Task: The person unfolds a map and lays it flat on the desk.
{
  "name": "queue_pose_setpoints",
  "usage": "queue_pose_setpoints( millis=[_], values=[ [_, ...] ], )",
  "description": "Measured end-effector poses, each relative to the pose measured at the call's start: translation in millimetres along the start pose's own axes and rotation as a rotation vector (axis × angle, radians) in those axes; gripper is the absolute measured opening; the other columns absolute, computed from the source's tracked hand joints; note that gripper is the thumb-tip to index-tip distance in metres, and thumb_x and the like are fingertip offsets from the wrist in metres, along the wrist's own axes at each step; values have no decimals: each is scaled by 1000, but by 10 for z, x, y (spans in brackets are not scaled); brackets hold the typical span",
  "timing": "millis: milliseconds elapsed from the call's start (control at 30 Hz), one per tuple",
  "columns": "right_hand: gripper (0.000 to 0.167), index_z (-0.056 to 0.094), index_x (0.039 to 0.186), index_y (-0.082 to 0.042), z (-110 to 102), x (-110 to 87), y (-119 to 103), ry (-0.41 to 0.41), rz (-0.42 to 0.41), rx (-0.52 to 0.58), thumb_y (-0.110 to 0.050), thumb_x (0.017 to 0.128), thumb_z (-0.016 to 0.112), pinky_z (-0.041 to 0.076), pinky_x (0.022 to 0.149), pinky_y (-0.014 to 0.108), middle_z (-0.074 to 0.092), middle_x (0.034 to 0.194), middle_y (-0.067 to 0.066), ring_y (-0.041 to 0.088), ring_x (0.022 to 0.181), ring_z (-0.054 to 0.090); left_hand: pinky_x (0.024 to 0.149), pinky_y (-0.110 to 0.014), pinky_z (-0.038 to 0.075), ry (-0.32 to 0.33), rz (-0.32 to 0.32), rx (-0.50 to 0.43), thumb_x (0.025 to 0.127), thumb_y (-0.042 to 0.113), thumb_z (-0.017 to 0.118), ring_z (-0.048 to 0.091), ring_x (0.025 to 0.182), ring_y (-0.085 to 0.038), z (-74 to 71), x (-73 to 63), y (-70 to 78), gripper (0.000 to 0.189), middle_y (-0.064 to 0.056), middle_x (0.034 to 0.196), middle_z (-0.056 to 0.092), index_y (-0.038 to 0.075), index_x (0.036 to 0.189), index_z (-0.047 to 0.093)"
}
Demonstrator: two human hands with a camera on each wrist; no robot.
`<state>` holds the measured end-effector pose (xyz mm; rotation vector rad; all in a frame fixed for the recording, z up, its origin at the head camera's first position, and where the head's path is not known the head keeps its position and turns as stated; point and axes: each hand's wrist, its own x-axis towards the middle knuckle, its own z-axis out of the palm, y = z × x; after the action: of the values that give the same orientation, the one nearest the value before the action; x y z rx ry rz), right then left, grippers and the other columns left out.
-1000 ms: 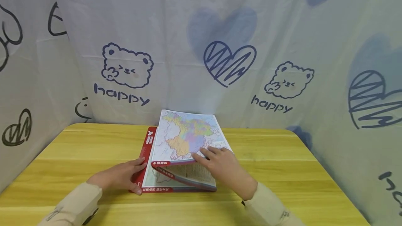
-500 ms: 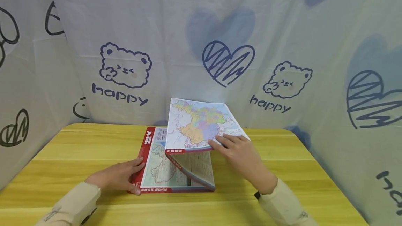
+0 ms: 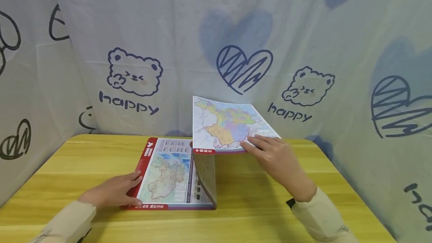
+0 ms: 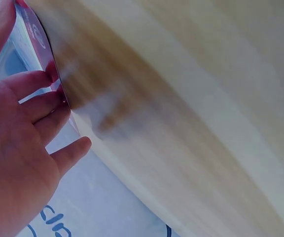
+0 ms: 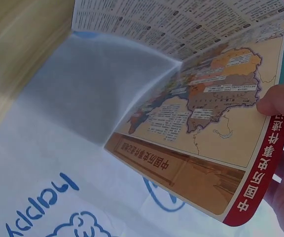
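Note:
A folding map is partly unfolded on the table in the head view. Its lower panel (image 3: 168, 179), with a red left border, lies flat. The raised upper panel (image 3: 224, 126) carries a colourful map and tilts up above the right side, joined by a steep middle fold (image 3: 206, 177). My left hand (image 3: 109, 191) rests its spread fingers and thumb on the red border. My right hand (image 3: 278, 160) pinches the raised panel at its near right edge, fingers on top. In the right wrist view the thumb (image 5: 277, 101) presses the printed underside (image 5: 221, 98).
The yellow wood-grain table (image 3: 256, 209) extends around the map on every side. A white curtain (image 3: 189, 29) with bear, heart and "happy" drawings hangs right behind the table and along both sides.
My right hand has lifted the upper panel up and to the right, drawing the middle fold steeper and uncovering the lower panel. My left hand and the lower panel have shifted slightly left.

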<state>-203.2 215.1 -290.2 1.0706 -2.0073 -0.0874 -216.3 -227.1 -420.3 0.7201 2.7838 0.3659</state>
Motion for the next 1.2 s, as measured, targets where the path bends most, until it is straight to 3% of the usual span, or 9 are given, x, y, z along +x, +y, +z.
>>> queue_pose_setpoints(
  millis=[200,500,933,1033,1100,1167,1200],
  values=[
    [42,74,109,-10,-116,-29,88,31,5,0,2,69,82,57,65,43,72,99,11,30,82,70,97,-61,39,-1,-67,19,75,62,70,44,124,-46,-29,-35,-55,92,-26,142,43,-5,135,52],
    [48,74,108,-9,-229,-140,207,57,30,21,4,64,84,57,64,46,72,99,13,32,82,70,94,-61,42,26,-111,64,76,61,69,47,119,-48,-49,-83,-154,89,-28,138,46,-6,133,54],
    [42,74,108,-8,-172,-347,315,79,27,37,1,67,80,56,61,45,72,99,13,32,82,70,91,-60,44,56,-174,108,81,59,66,49,116,-50,-63,-161,-289,85,-33,135,46,-10,129,55],
    [19,75,108,-10,-148,-397,328,81,31,37,-12,91,66,56,58,43,73,98,11,30,81,70,92,-63,41,56,-203,109,81,60,64,46,118,-53,-52,-183,-327,86,-34,135,45,-10,130,54],
    [28,75,107,-10,-138,-429,341,82,41,40,-21,103,49,55,58,43,73,98,11,29,81,70,92,-65,40,58,-222,124,81,62,63,43,120,-55,-50,-193,-352,87,-33,136,45,-8,131,54],
    [46,75,106,-11,-129,-462,355,85,53,38,-29,107,32,55,58,43,73,97,10,28,81,70,91,-67,39,50,-248,142,81,65,60,40,120,-57,-49,-207,-379,89,-33,137,45,-7,133,53],
    [47,75,105,-11,-127,-478,363,87,57,39,-29,106,31,55,59,43,73,97,10,28,81,70,91,-67,39,46,-259,157,81,66,58,39,121,-57,-49,-215,-391,89,-32,137,44,-6,133,53]
  ],
)
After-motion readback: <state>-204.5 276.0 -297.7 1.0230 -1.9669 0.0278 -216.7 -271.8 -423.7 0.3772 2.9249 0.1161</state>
